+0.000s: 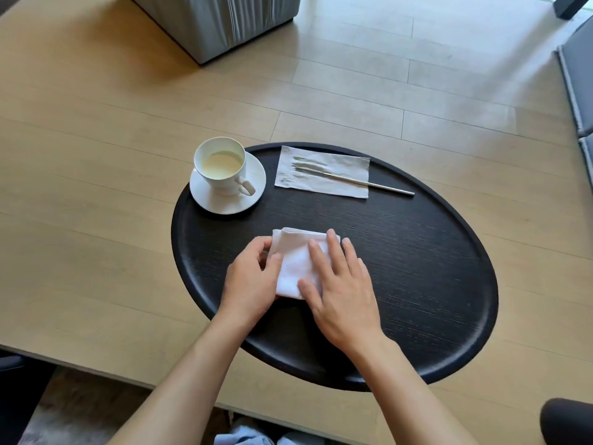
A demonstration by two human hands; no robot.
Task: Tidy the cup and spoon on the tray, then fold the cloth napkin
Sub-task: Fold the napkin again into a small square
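A white cloth napkin lies folded into a small square on the front left part of the black oval tray. My left hand pinches the napkin's left edge between thumb and fingers. My right hand lies flat on the napkin's right half, fingers spread. A white cup holding pale liquid stands on its saucer at the tray's far left rim. A slim metal spoon rests with its head on a thin paper napkin at the tray's far side, handle pointing right.
The tray sits on a light wooden table whose near edge runs just below my forearms. A grey upholstered seat stands beyond the table, and a grey cushion is at the right edge.
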